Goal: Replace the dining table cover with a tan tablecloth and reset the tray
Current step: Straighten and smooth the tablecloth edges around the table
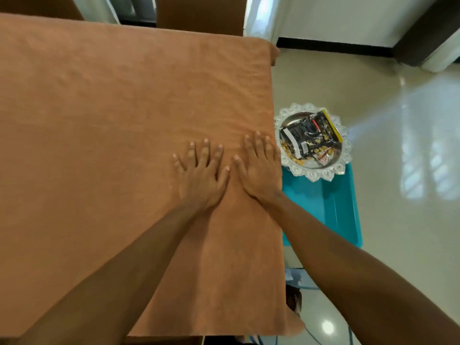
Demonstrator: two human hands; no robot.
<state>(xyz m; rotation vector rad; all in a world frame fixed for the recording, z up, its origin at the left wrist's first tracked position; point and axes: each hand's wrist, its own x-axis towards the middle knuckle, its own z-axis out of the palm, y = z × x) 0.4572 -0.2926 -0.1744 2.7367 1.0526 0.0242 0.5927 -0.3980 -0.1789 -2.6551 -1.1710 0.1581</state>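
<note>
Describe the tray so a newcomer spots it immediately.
Start at the table's tan tablecloth and look past its right edge to the turquoise plastic stand. The round silver tray sits on its far end, set apart by its scalloped rim and black snack packets inside.

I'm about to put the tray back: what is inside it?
The silver tray holds black snack packets, one yellow-edged, with small golden snacks showing. Whatever lies under the packets is covered.
</note>
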